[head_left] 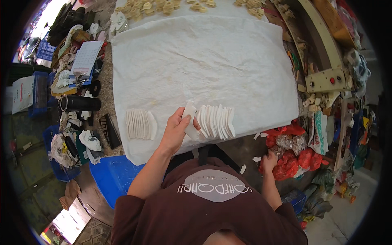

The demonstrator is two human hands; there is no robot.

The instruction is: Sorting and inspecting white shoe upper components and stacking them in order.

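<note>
My left hand (pixel 176 127) is closed around a flat white strip (pixel 190 119) with a notched top end, held between thumb and fingers. Right beside it, a row of similar curved white strips (pixel 216 121) stands packed on the white cloth (pixel 204 61). A second row of such strips (pixel 140 124) lies farther left along the cloth's near edge. Down to the right, my right hand (pixel 269 161) is by the red plastic bags (pixel 287 165), below the table's edge. Its fingers look curled together; what they hold, if anything, is too small to make out.
Pale yellowish pieces (pixel 151 7) are heaped at the far edge. At left are a black cylindrical flask (pixel 80 103), a clipboard (pixel 83 61) and a blue stool-like surface (pixel 112 177). A machine panel with red buttons (pixel 329 80) stands right; white scraps (pixel 243 168) lie below.
</note>
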